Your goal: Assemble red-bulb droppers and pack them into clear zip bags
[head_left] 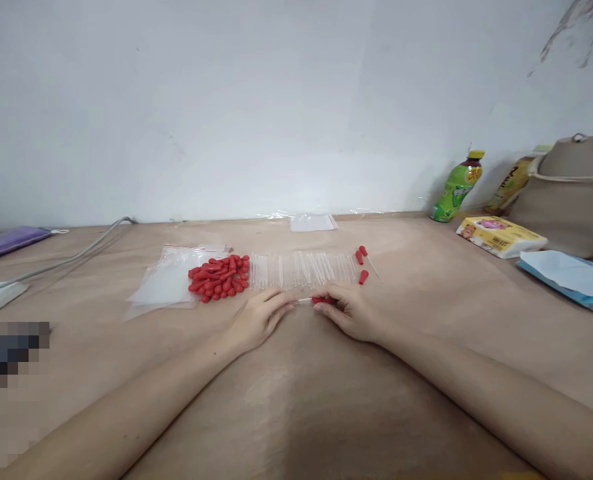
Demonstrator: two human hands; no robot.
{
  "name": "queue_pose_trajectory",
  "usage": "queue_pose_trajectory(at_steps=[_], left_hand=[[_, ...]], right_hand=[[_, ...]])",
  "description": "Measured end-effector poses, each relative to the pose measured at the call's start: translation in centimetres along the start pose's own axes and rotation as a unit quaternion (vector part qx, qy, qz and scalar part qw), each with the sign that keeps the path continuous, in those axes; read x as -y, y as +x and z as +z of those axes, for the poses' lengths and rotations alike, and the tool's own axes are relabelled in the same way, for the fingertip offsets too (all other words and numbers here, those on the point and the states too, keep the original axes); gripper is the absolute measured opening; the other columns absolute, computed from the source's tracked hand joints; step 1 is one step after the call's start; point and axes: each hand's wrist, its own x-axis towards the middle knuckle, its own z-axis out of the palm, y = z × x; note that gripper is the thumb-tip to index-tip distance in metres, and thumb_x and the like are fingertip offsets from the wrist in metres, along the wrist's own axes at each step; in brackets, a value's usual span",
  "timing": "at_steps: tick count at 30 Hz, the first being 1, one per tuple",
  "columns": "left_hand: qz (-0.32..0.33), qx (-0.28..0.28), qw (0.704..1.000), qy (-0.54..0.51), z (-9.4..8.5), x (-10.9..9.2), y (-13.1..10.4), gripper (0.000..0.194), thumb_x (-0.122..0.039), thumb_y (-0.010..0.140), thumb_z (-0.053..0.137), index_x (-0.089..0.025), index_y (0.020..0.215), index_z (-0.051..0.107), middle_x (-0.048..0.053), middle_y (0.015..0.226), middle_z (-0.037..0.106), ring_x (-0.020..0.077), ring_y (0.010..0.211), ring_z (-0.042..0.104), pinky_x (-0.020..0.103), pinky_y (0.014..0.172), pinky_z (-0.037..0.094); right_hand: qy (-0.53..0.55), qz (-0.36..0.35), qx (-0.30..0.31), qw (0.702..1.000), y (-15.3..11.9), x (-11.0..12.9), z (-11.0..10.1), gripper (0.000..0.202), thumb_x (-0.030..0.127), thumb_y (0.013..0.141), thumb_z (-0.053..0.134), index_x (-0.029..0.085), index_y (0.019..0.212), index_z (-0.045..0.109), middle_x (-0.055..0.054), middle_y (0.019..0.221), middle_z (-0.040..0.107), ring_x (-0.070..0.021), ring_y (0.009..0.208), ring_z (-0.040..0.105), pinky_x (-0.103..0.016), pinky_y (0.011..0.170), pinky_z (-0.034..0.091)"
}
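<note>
Left hand (263,317) pinching clear tube (303,301) by one end, my fingertips closed narrow. Right hand (349,312) gripping red bulb (322,301) at tube's other end; looks joined, though fingers partly cover it. Tube lying sideways between my hands, just below row of clear tubes (301,269). Red bulb pile (219,277) beside row, on left.
</note>
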Motion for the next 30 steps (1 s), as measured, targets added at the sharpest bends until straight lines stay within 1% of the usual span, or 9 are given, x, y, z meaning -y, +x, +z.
queue_pose_trajectory(at_steps=[5, 8, 13, 16, 21, 25, 30], left_hand=[[0.035, -0.016, 0.999, -0.023, 0.4, 0.2, 0.1, 0.023, -0.018, 0.089, 0.041, -0.018, 0.105, 0.058, 0.005, 0.085, 0.060, 0.0125, 0.073, 0.057, 0.024, 0.064, 0.047], [0.042, -0.027, 0.998, -0.035, 0.6, 0.3, 0.2, 0.022, -0.017, 0.088, 0.044, -0.018, 0.105, 0.059, 0.005, 0.082, 0.060, 0.0118, 0.070, 0.057, 0.023, 0.062, 0.047], [0.051, -0.020, 0.997, -0.052, 0.7, 0.3, 0.0, 0.023, -0.016, 0.088, 0.043, -0.018, 0.104, 0.059, 0.006, 0.089, 0.062, 0.0123, 0.076, 0.059, 0.023, 0.065, 0.048], [0.053, -0.021, 0.997, -0.050, 0.7, 0.3, 0.0, 0.023, -0.015, 0.088, 0.043, -0.018, 0.104, 0.059, 0.006, 0.088, 0.062, 0.0121, 0.075, 0.059, 0.023, 0.064, 0.048], [0.055, -0.008, 0.998, -0.018, 0.6, 0.1, 0.0, 0.024, -0.015, 0.088, 0.041, -0.017, 0.103, 0.059, 0.006, 0.085, 0.061, 0.0120, 0.072, 0.058, 0.022, 0.063, 0.047], [0.078, -0.003, 0.997, 0.025, 0.4, -0.3, 0.2, 0.028, -0.013, 0.089, 0.037, -0.017, 0.107, 0.058, 0.007, 0.088, 0.062, 0.0129, 0.074, 0.058, 0.023, 0.063, 0.048], [0.100, -0.008, 0.992, 0.081, 0.4, -0.6, 0.4, 0.030, -0.013, 0.089, 0.034, -0.017, 0.104, 0.059, 0.006, 0.081, 0.061, 0.0127, 0.068, 0.057, 0.023, 0.060, 0.048]], right_hand=[[-0.005, -0.003, 0.006, 1.000, -0.1, -0.4, 0.2, 0.014, 0.026, 0.084, 0.050, 0.020, 0.090, 0.061, -0.003, 0.080, 0.063, -0.0128, 0.072, 0.057, -0.026, 0.066, 0.046], [-0.006, -0.014, -0.006, 1.000, -0.1, -0.4, 0.2, 0.015, 0.025, 0.085, 0.047, 0.020, 0.089, 0.061, -0.003, 0.081, 0.064, -0.0126, 0.074, 0.058, -0.026, 0.068, 0.047], [-0.022, -0.043, -0.006, 0.999, -0.3, 0.1, 0.0, 0.016, 0.024, 0.086, 0.044, 0.021, 0.090, 0.060, -0.003, 0.082, 0.064, -0.0130, 0.074, 0.059, -0.026, 0.067, 0.047], [-0.035, -0.059, -0.011, 0.998, -0.5, 0.1, -0.1, 0.016, 0.023, 0.086, 0.045, 0.021, 0.090, 0.060, -0.003, 0.082, 0.064, -0.0127, 0.073, 0.058, -0.026, 0.066, 0.047], [-0.066, -0.074, -0.014, 0.995, -0.5, -0.2, 0.1, 0.013, 0.023, 0.085, 0.048, 0.020, 0.089, 0.059, -0.003, 0.078, 0.063, -0.0118, 0.068, 0.057, -0.024, 0.063, 0.047], [-0.084, -0.088, -0.012, 0.992, -0.6, -0.8, 0.5, 0.014, 0.024, 0.085, 0.047, 0.020, 0.090, 0.059, -0.004, 0.079, 0.062, -0.0132, 0.070, 0.057, -0.026, 0.063, 0.047], [-0.107, -0.089, 0.020, 0.990, -0.5, -1.1, 0.5, 0.014, 0.024, 0.085, 0.047, 0.020, 0.090, 0.059, -0.006, 0.081, 0.061, -0.0149, 0.073, 0.057, -0.028, 0.065, 0.047]])
